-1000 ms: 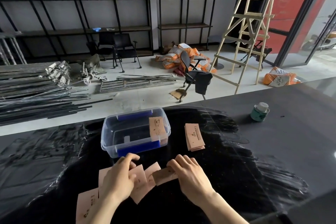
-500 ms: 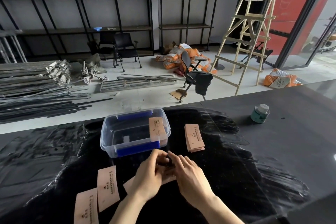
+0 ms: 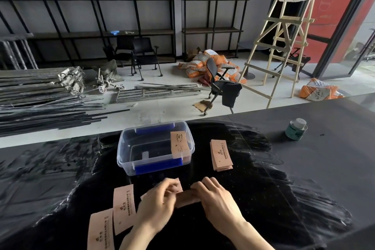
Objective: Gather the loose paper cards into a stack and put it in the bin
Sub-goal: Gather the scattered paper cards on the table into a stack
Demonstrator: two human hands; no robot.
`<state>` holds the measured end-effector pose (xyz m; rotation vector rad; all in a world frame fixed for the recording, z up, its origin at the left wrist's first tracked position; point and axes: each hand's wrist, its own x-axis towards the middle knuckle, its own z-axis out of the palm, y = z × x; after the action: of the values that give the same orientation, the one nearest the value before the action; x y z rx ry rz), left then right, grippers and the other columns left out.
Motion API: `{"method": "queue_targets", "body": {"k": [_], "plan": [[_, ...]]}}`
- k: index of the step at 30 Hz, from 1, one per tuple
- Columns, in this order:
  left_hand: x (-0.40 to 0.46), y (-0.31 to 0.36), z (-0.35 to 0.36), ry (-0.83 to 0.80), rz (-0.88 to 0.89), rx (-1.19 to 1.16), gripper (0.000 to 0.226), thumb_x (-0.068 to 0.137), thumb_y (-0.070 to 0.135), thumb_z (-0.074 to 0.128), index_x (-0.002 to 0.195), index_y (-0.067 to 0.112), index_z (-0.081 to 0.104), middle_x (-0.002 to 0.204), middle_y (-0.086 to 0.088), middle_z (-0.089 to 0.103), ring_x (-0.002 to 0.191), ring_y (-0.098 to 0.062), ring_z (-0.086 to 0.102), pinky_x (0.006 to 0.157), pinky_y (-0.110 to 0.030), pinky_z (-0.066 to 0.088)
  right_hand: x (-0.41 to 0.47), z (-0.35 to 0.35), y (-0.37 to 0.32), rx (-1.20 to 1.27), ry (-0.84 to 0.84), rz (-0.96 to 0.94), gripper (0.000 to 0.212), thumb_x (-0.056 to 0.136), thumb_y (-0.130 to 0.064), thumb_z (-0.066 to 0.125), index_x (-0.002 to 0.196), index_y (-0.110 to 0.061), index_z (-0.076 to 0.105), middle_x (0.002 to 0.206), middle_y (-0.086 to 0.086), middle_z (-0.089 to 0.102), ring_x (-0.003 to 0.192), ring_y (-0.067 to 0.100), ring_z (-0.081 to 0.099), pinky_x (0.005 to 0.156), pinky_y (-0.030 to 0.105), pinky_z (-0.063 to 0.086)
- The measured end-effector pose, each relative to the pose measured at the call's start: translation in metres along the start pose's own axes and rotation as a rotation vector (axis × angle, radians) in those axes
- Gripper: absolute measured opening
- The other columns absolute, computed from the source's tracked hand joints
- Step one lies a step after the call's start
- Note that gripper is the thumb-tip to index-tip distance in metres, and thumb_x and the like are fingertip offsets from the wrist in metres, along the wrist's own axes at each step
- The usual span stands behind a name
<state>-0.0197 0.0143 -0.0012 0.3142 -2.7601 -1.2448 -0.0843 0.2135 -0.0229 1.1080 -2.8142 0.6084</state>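
Note:
Several tan paper cards lie on the black table. My left hand (image 3: 157, 202) and my right hand (image 3: 218, 201) both press and pinch a small bundle of cards (image 3: 187, 199) between them, just in front of the clear plastic bin (image 3: 125, 148). One card (image 3: 179, 144) leans inside the bin against its right wall. A neat stack of cards (image 3: 220, 154) sits to the right of the bin. Two loose cards (image 3: 123, 208) (image 3: 100, 231) lie left of my left hand.
A small green and white can (image 3: 296, 129) stands at the far right of the table. The table's far edge runs just behind the bin. Beyond it the floor holds metal bars, chairs, bags and a wooden ladder.
My left hand slid right from the spread cards to meet my right hand, drawing several cards into one bundle. Two cards stayed behind on the left.

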Motion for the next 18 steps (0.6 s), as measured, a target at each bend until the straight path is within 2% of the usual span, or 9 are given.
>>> {"method": "queue_targets", "body": {"k": [2,5,7,9,11,13,15,17,18], "plan": [[0.002,-0.010,-0.011,0.097,-0.065,0.121,0.032,0.097,0.021,0.058,0.120,0.043,0.060,0.124,0.016,0.069,0.111,-0.001,0.064,0.094,-0.030,0.056,-0.001,-0.001,0.000,-0.019,-0.008,0.007,0.044,0.090,-0.009,0.067,0.127,-0.029,0.053,0.113,-0.007,0.058,0.101,0.016,0.055,0.073,0.027,0.053],[0.006,-0.023,-0.019,-0.039,-0.133,0.498,0.067,0.091,0.029,0.064,0.152,0.036,0.038,0.151,0.011,0.050,0.140,-0.014,0.043,0.119,-0.038,0.035,-0.002,-0.003,-0.003,-0.022,-0.015,0.007,0.042,0.091,-0.006,0.062,0.126,-0.026,0.053,0.116,-0.004,0.057,0.104,0.018,0.054,0.072,0.025,0.045],[0.004,-0.021,-0.018,-0.088,-0.131,0.546,0.073,0.089,0.033,0.066,0.154,0.038,0.034,0.150,0.012,0.048,0.139,-0.014,0.042,0.119,-0.039,0.032,-0.001,-0.004,-0.005,-0.011,-0.020,0.002,0.041,0.090,-0.005,0.060,0.125,-0.024,0.053,0.118,-0.003,0.057,0.104,0.019,0.054,0.071,0.025,0.042],[0.004,-0.018,-0.016,-0.064,-0.128,0.505,0.067,0.087,0.030,0.072,0.146,0.039,0.042,0.141,0.012,0.052,0.129,-0.013,0.051,0.112,-0.036,0.039,-0.001,-0.004,-0.006,0.000,-0.020,0.001,0.038,0.090,-0.005,0.060,0.123,-0.024,0.053,0.118,-0.003,0.056,0.104,0.019,0.054,0.070,0.026,0.045],[0.006,-0.014,-0.016,0.008,-0.132,0.350,0.056,0.087,0.018,0.076,0.132,0.041,0.052,0.129,0.012,0.057,0.116,-0.011,0.060,0.096,-0.029,0.049,-0.001,-0.001,-0.006,0.006,-0.026,0.014,0.036,0.091,-0.006,0.061,0.122,-0.023,0.053,0.119,-0.003,0.054,0.106,0.020,0.055,0.066,0.030,0.053],[0.010,-0.011,-0.017,0.055,-0.093,0.193,0.045,0.090,0.008,0.071,0.114,0.043,0.060,0.115,0.016,0.062,0.106,-0.006,0.064,0.086,-0.022,0.051,0.001,0.001,-0.008,0.001,-0.023,0.045,0.037,0.093,-0.010,0.063,0.126,-0.023,0.051,0.126,-0.003,0.050,0.111,0.020,0.055,0.065,0.032,0.058],[0.012,-0.006,-0.015,-0.003,-0.039,0.079,0.042,0.094,0.000,0.062,0.106,0.040,0.068,0.109,0.019,0.065,0.103,-0.003,0.066,0.089,-0.017,0.052,0.002,0.002,-0.011,0.029,-0.001,0.095,0.053,0.096,-0.013,0.062,0.143,-0.023,0.039,0.142,-0.004,0.043,0.123,0.018,0.051,0.075,0.031,0.061],[0.009,0.001,-0.011,-0.095,-0.023,-0.021,0.050,0.096,-0.008,0.051,0.108,0.036,0.072,0.108,0.020,0.070,0.104,0.001,0.067,0.095,-0.012,0.051,0.001,0.004,-0.012,0.068,0.019,0.115,0.071,0.099,-0.013,0.060,0.158,-0.023,0.022,0.157,-0.005,0.033,0.138,0.016,0.042,0.090,0.031,0.060],[0.008,0.004,-0.009,-0.115,-0.019,-0.076,0.053,0.096,-0.009,0.048,0.110,0.035,0.072,0.108,0.019,0.072,0.105,0.002,0.068,0.097,-0.013,0.051,0.001,0.005,-0.012,0.068,0.020,0.106,0.075,0.098,-0.012,0.061,0.160,-0.023,0.019,0.158,-0.005,0.033,0.141,0.016,0.039,0.093,0.031,0.059]]}}
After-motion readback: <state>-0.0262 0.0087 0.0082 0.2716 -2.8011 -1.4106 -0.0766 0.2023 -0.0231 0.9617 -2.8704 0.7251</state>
